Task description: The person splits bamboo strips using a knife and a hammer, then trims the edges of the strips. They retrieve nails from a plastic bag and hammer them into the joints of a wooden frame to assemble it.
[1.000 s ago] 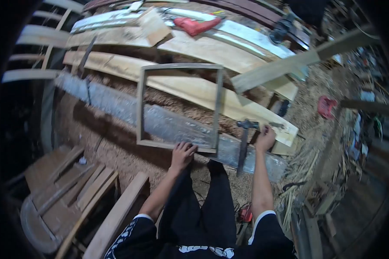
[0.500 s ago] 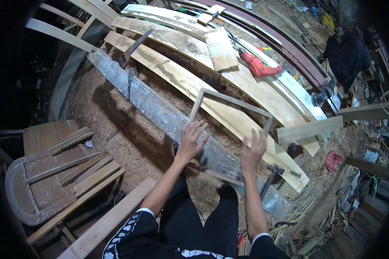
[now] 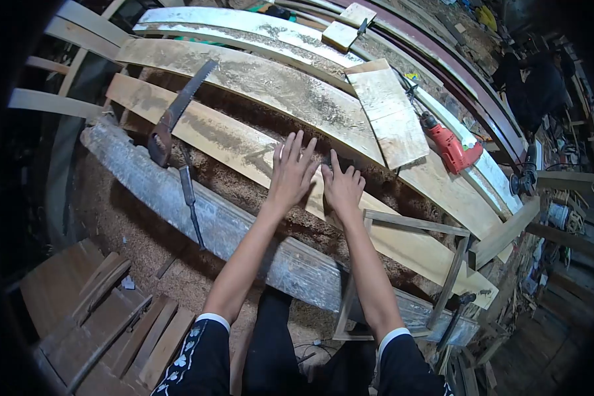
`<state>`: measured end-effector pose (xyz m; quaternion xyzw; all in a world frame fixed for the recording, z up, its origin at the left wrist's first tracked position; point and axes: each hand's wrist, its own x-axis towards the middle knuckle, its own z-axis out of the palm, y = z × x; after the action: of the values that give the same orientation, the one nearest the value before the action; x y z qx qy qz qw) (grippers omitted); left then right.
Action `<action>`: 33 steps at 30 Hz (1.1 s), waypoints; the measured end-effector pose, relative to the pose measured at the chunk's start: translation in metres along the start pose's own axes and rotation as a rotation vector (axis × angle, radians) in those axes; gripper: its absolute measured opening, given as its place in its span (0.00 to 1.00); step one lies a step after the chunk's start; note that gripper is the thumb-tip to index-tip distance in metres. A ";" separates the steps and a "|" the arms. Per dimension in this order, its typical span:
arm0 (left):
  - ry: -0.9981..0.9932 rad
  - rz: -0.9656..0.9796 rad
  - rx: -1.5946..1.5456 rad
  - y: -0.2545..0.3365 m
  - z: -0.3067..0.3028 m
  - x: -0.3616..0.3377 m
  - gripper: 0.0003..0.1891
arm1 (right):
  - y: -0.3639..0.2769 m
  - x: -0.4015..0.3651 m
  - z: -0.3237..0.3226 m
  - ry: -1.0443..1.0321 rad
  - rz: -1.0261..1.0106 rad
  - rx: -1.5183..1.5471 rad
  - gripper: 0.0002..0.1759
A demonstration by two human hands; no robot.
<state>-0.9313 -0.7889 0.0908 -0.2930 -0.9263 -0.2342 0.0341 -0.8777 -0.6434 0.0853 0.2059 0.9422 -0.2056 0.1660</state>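
Two bare hands, the left hand [image 3: 292, 173] and the right hand [image 3: 343, 191], reach out palm down over the pale plank [image 3: 224, 142]; the fingers are straightened and parted, closed on nothing I can see, though whether they press on the wood I cannot tell. As for how far along things are, the slim wooden frame [image 3: 450, 280] looks already put together, its rails meeting at the corners that show, while the right forearm hides part of one side. It lies across the pale plank and the weathered plank [image 3: 303, 270], beside that forearm, and neither hand has hold of it. Whether its joints want more fixing is beyond what I can judge from here. The tools sit unheld: a handsaw [image 3: 179, 109] and a chisel [image 3: 189, 191] off to the left, a hammer [image 3: 452, 323] near the frame's right side, and a red power drill [image 3: 454, 150] beyond the short board [image 3: 389, 115], with an angle grinder [image 3: 527, 173] past it. Wood strips [image 3: 155, 343] lie at the lower left. I can't make out any container or contents among the clutter.
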 end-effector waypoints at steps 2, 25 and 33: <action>0.009 0.020 -0.026 -0.019 0.004 0.010 0.29 | -0.006 0.022 0.007 0.016 0.027 -0.056 0.32; 0.079 0.012 -0.193 -0.036 0.012 0.039 0.24 | 0.042 0.054 -0.001 -0.024 0.149 0.214 0.15; -0.018 0.094 -0.283 -0.011 0.008 0.018 0.25 | 0.026 -0.038 -0.020 0.302 -0.126 0.326 0.08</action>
<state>-0.9519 -0.7836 0.0823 -0.3401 -0.8697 -0.3578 -0.0049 -0.8377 -0.6249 0.1095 0.1994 0.9216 -0.3321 -0.0255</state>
